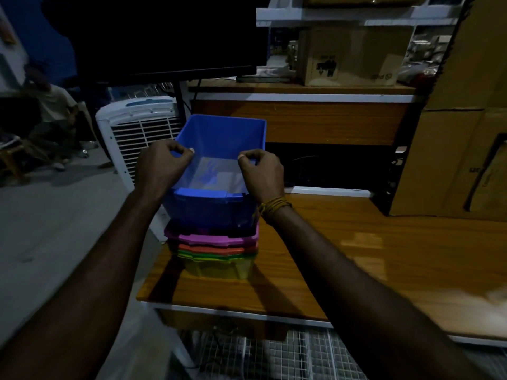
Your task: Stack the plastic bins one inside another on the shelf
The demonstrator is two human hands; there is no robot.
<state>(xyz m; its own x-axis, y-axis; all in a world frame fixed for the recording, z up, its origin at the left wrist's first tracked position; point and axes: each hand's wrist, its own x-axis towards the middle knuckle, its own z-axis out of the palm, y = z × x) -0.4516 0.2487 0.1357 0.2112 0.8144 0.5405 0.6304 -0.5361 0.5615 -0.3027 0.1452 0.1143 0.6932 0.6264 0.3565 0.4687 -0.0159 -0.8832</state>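
I see both hands pinching the blue bin (pixel 219 138) rims, left hand (pixel 162 165) and right hand (pixel 263 171); nested stack (pixel 216 248) sits below on worktop (pixel 356 242).

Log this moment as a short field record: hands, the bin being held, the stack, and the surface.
left hand: pinches the left rim of the blue bin
right hand: pinches the right rim of the same bin
blue bin: empty, open side up, held tilted over the stack, not fully seated
stack: pink bin over orange bin, green bin and yellow bin, nested
surface: wooden shelf, stack near its left edge
beside: white air cooler to the left
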